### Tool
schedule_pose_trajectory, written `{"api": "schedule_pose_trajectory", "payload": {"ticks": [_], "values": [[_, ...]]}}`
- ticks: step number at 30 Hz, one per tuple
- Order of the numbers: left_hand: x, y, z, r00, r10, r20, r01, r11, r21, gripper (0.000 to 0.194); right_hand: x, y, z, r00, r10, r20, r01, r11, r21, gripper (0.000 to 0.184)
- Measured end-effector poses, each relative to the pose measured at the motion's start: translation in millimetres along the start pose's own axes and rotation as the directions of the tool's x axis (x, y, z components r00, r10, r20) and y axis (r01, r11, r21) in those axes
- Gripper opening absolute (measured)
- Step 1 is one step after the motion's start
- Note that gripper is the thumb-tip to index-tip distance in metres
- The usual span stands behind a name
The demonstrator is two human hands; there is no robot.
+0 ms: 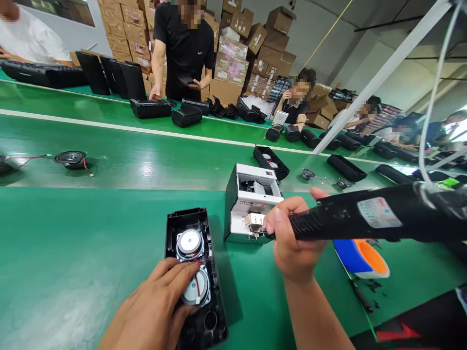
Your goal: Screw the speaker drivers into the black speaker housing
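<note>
A black speaker housing [195,272] lies on the green bench in front of me, with two silver round drivers [189,243] and red wires inside. My left hand [156,306] rests flat on its near end, fingers over the lower driver. My right hand [292,240] grips a black electric screwdriver [368,218], whose tip points left at the outlet of a white screw feeder box [251,201]. A cable runs up from the screwdriver's rear end.
A blue and orange tape roll [361,257] lies right of my wrist. Loose speaker drivers [71,159] and black housings [272,163] sit on the green conveyor. Across it, several people work among black speakers [151,108] and stacked cardboard boxes [233,53].
</note>
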State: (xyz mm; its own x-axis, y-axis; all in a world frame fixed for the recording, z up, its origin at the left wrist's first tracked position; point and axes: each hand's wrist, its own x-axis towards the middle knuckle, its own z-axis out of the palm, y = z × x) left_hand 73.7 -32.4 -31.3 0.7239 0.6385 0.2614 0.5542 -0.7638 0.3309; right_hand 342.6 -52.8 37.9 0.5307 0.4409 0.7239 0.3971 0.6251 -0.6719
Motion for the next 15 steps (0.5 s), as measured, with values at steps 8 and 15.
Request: {"api": "schedule_pose_trajectory", "payload": {"ticks": [8,15], "values": [[17.2,27.2,-15.3,0.94,-0.236,0.244,0.264,0.96,-0.089,0.064,-22.7,-15.9,1.2,0.976,0.212,0.055,-0.214,0.977,0.021,0.044],[16.9,28.8,-13.6,0.931,-0.236,0.277,0.272,0.957,-0.098,0.068,-47.4,-68.5,-14.4,0.941,0.283,0.186,-0.326,0.907,0.266,0.031]]}}
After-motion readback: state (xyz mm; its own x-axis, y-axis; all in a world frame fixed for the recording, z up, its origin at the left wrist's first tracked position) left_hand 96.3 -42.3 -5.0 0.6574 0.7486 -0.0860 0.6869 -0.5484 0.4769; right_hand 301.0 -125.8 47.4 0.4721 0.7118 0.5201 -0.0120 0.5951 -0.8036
